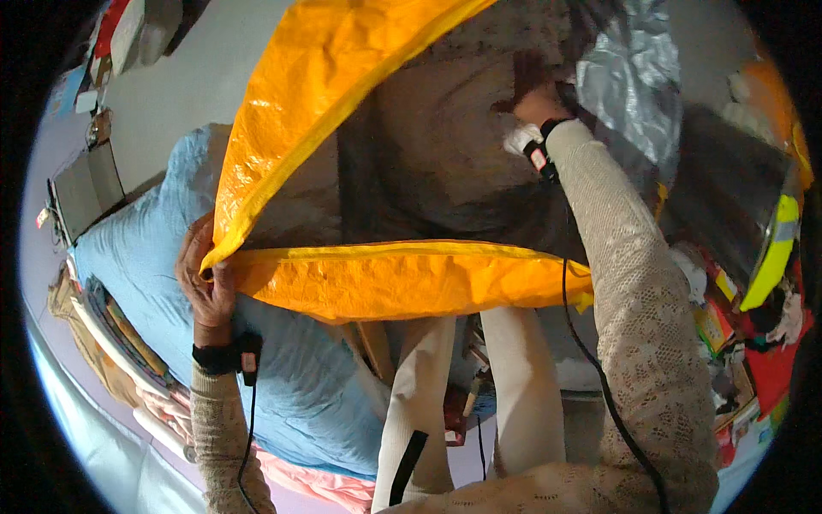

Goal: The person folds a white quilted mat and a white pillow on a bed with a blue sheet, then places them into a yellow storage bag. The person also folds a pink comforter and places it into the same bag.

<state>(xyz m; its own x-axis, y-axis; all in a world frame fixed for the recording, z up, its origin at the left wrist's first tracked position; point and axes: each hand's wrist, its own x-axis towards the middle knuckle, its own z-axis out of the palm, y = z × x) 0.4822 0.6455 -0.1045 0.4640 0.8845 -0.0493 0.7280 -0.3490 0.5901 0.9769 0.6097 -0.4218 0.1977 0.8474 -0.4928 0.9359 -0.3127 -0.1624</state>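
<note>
An orange plastic sheet or bag with a yellow hem hangs across my lap, its mouth gaping over a dark inner side. My left hand pinches the hemmed corner between thumb and fingers at the left. Far inside the opening is my right hand, its fingers apart in shadow over the dark inner surface. Whether the fingertips touch that surface is hard to tell. A crumpled silver surface shows just right of that hand. Black straps with small devices circle both wrists, and a bit of white material is beside the right one.
Blue fabric covers a surface on my left, with pink cloth below it. A dark panel and a yellow-green reflective strip are at right, above cluttered packets. Black cables trail from my wrists.
</note>
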